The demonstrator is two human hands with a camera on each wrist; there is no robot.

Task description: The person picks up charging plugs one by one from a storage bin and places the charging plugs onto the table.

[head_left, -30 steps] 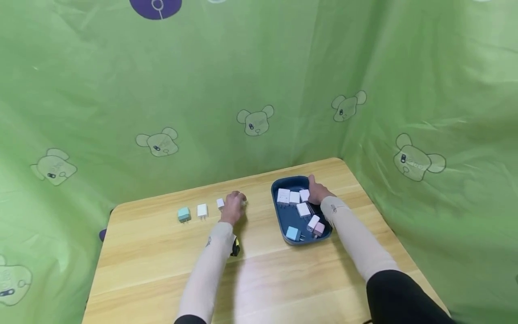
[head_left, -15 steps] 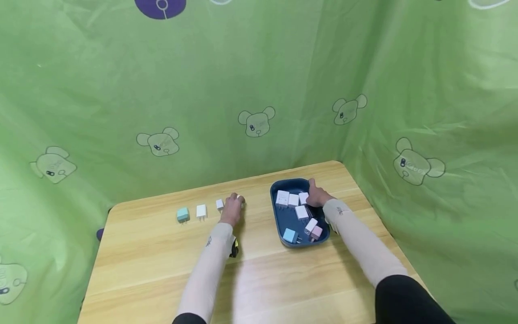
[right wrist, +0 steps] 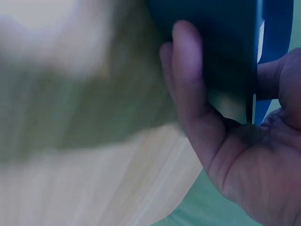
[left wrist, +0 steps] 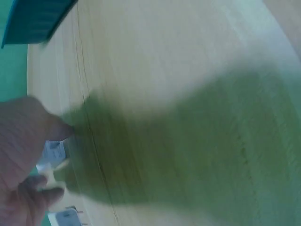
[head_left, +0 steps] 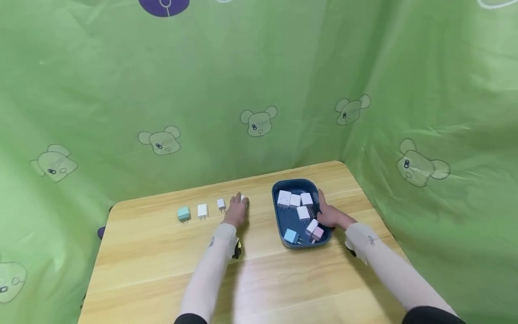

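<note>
In the head view my left hand (head_left: 236, 211) reaches over a small white charger (head_left: 242, 197) on the table. The left wrist view has that charger (left wrist: 52, 153) lying between spread fingers and thumb, with a gap on the thumb side. My right hand (head_left: 329, 216) grips the right wall of a dark blue tray (head_left: 283, 240). Its fingers (right wrist: 188, 75) press the tray's outer side and the thumb reaches over the rim. Inside the tray lie several white chargers (head_left: 303, 213), a light blue charger (head_left: 291, 236) and a pink charger (head_left: 317, 233). Something black beside them is partly hidden.
To the left of my left hand, a teal charger (head_left: 184, 213), a white charger (head_left: 202, 210) and a smaller white charger (head_left: 221, 204) stand in a row. The wooden table (head_left: 162, 270) ends at a green curtain (head_left: 210, 90) behind and to the right.
My right hand has shifted toward me along the tray's right wall, and its forearm has swung right. The left fingers have spread, so more of the white charger beneath shows.
</note>
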